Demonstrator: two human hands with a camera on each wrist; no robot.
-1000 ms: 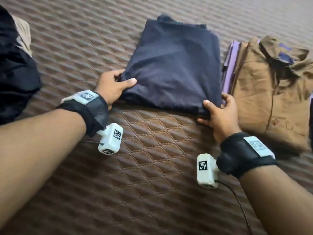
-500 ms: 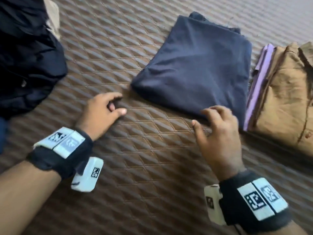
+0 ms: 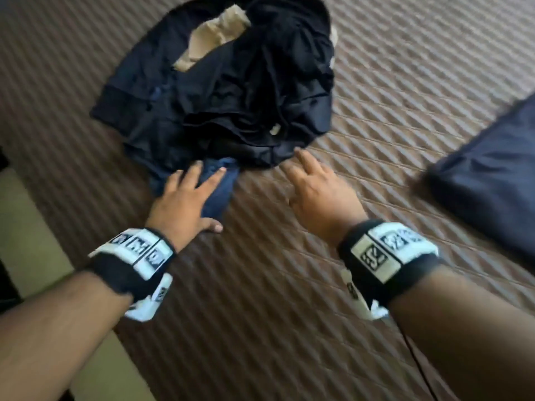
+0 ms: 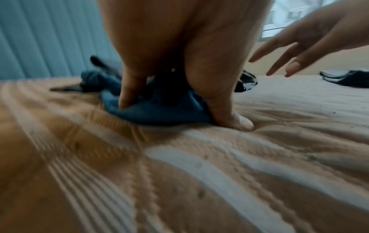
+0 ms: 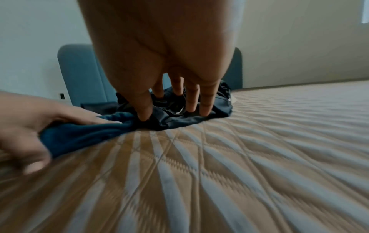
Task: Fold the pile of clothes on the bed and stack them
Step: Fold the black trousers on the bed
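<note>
A heap of dark unfolded clothes lies on the quilted brown bed, with a beige garment on top of it. A blue garment sticks out of the heap's near edge. My left hand arches over it and grips it between fingers and thumb, with the blue garment bunched under the palm. My right hand is open with spread fingers, and its fingertips reach the heap's dark rim. A folded navy garment lies at the far right.
The bed's left edge runs beside my left forearm, with a pale strip beyond it. A blue padded headboard stands behind the heap. A thin black cable hangs from my right wrist.
Both hands left the folded navy garment and moved left to the heap. The left hand has taken hold of the blue garment. The view has swung left, so the brown shirt is out of sight.
</note>
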